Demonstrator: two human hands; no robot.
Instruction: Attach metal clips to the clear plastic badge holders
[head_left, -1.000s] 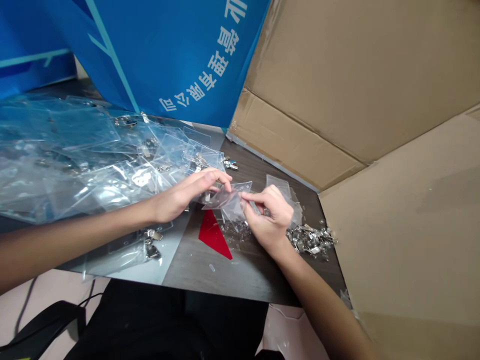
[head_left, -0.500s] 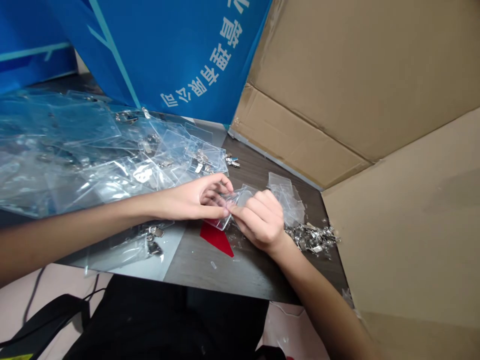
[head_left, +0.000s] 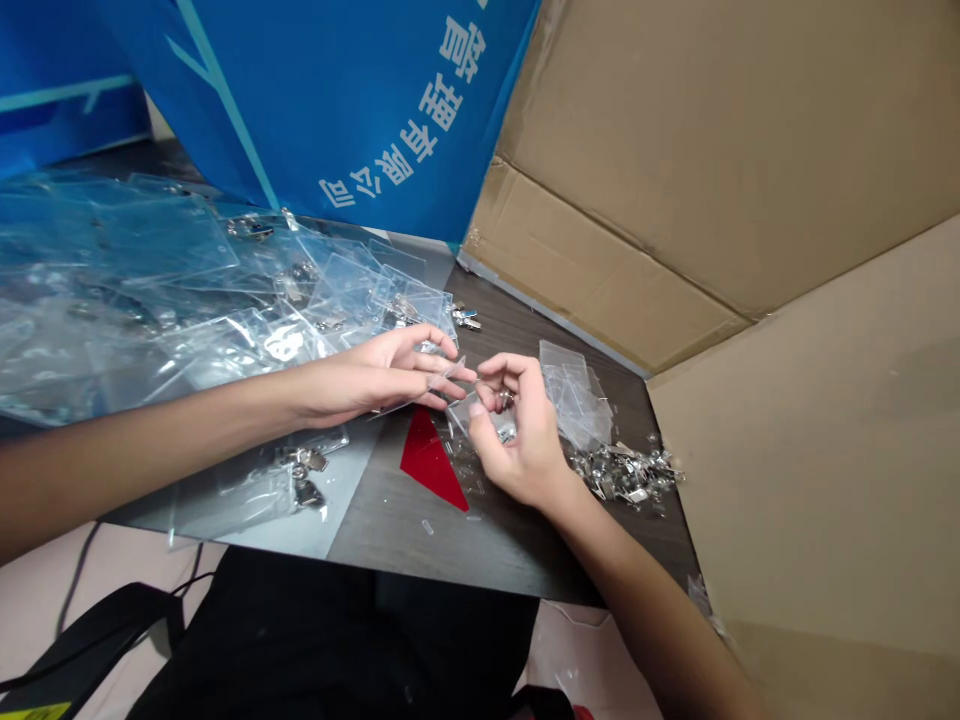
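We pinch a sleeve (head_left: 451, 370) in L hand (head_left: 379, 372); our R hand (head_left: 523, 432)'s half-curled at a clip (head_left: 506, 400), can't tell if gripped.

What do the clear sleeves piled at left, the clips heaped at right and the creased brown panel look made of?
Clear sleeves: likely plastic, glossy; see-through with bright glare.
Clips: probably metal, shiny silver; sharp glints.
Brown panel: seemingly cardboard, matte; a fold crease crosses it.
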